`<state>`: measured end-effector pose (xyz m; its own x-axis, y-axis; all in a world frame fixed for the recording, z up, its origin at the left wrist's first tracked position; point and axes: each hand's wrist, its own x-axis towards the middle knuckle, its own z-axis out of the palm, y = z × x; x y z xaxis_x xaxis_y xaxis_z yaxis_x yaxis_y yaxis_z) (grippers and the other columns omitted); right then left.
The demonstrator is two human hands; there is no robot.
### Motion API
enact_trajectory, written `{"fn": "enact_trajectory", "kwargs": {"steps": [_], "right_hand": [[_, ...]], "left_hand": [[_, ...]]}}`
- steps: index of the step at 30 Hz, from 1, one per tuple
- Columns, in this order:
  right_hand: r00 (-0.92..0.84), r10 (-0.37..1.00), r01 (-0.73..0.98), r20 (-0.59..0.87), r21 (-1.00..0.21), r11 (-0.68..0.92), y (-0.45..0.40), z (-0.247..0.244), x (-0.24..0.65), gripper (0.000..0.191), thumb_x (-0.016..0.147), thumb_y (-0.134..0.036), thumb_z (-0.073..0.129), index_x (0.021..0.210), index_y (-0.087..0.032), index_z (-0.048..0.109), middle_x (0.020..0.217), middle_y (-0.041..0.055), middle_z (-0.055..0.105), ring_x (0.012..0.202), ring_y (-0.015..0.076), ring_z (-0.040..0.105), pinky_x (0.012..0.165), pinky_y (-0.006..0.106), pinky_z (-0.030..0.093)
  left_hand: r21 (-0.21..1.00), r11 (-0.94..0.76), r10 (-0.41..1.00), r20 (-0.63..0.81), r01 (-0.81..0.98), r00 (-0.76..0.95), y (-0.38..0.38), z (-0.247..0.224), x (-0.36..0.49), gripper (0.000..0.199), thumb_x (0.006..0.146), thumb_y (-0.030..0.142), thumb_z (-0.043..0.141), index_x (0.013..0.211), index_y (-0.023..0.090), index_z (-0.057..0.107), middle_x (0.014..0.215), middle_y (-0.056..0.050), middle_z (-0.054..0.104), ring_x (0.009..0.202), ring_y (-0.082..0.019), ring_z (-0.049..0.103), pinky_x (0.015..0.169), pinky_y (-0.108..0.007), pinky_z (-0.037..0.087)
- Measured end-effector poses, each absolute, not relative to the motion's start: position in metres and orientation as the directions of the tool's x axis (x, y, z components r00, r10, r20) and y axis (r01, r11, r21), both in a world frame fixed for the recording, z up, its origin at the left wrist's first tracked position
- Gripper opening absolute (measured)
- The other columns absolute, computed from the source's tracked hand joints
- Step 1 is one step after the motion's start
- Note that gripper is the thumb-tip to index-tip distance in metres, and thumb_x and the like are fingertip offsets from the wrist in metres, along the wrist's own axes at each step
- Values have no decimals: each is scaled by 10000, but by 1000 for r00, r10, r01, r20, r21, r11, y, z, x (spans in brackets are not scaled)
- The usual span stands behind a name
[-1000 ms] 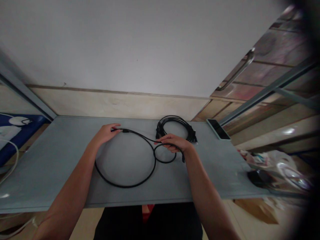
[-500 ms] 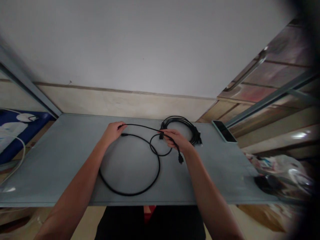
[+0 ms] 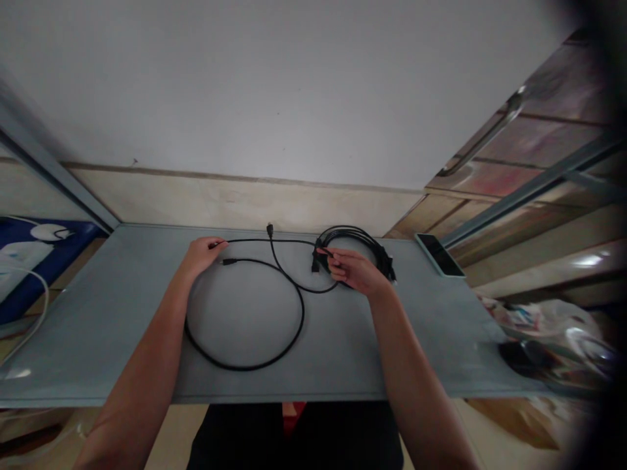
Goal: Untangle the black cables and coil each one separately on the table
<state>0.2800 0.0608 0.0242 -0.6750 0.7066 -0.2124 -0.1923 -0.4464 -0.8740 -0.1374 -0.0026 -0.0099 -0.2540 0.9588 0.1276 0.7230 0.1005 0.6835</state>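
My left hand (image 3: 203, 254) is closed on one end of a thin black cable (image 3: 269, 240). From there the cable runs nearly straight across to my right hand (image 3: 355, 269), whose fingers pinch it. Below this stretch, a thicker black cable (image 3: 300, 326) lies in a wide loop on the grey tabletop (image 3: 122, 313). One plug (image 3: 229, 262) rests just right of my left hand, and another plug (image 3: 270, 230) points toward the wall. Partly behind my right hand sits a coiled black cable bundle (image 3: 377, 248). Where the strands join there is hidden.
A phone (image 3: 441, 256) lies at the table's back right. Plastic bags (image 3: 563, 320) and a dark object (image 3: 522, 359) are at the right edge. The wall (image 3: 255, 202) borders the back. On the left are a blue item (image 3: 73, 254) and a white cord (image 3: 46, 294).
My left hand has moved left, drawing the thin cable straighter. A plug that hung below my right hand now lies near the wall. The large loop has shifted slightly left.
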Motion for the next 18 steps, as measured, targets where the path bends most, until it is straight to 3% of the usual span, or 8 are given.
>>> {"fn": "enact_trajectory", "kwargs": {"steps": [4, 10, 18], "right_hand": [[-644, 730, -162, -229, -892, -422, 66, 24, 284, 303, 842, -218, 669, 1134, -136, 665, 688, -46, 401, 477, 32, 242, 391, 154, 163], [-641, 710, -48, -291, -908, -415, 66, 27, 295, 346, 812, -234, 708, 1139, -129, 670, 690, -43, 418, 449, 13, 217, 353, 135, 127], [-469, 859, -181, -205, -930, -321, 77, 29, 314, 305, 775, -232, 722, 1059, -128, 690, 652, -63, 354, 431, 14, 167, 301, 114, 143]], "left_hand": [[664, 97, 954, 149, 742, -259, -1, -8, -129, 353, 839, 482, 563, 924, 203, 762, 921, -76, 758, 830, -241, 660, 771, -331, 472], [664, 186, 845, 268, 724, -463, -4, -4, -153, 373, 849, 485, 536, 926, 196, 757, 853, -65, 737, 767, -220, 643, 722, -312, 451], [705, 234, 779, 276, 669, -563, -4, -3, -157, 365, 839, 458, 523, 926, 176, 739, 740, -35, 681, 667, -188, 590, 618, -285, 414]]}}
